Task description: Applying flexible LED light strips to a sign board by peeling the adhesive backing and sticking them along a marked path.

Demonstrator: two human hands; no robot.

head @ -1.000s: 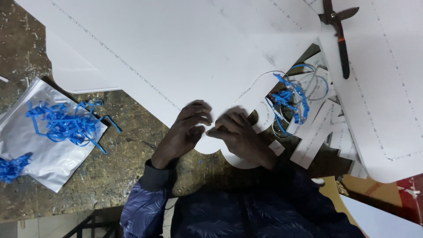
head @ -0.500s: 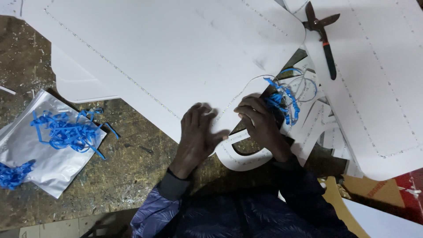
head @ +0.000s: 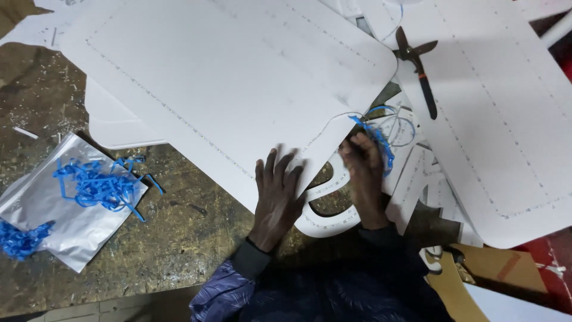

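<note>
My left hand (head: 277, 194) lies flat, fingers spread, on the near corner of a large white sheet (head: 232, 77) with a dotted line along its border. My right hand (head: 363, 173) rests to the right of it, fingers curled at a tangle of blue strips and thin wire (head: 381, 134); whether it grips them I cannot tell. Under both hands lies a white curved cut-out piece (head: 325, 223).
Dark-handled snips (head: 420, 68) lie on a second white sheet (head: 506, 119) at the right. At the left a silver foil piece (head: 59, 220) carries several blue strips (head: 98, 182). Brown card (head: 476, 268) lies at the lower right. The worktop (head: 179, 238) is rough and speckled.
My left hand has opened out flat onto the big sheet's corner. My right hand has moved up and right to the blue strips.
</note>
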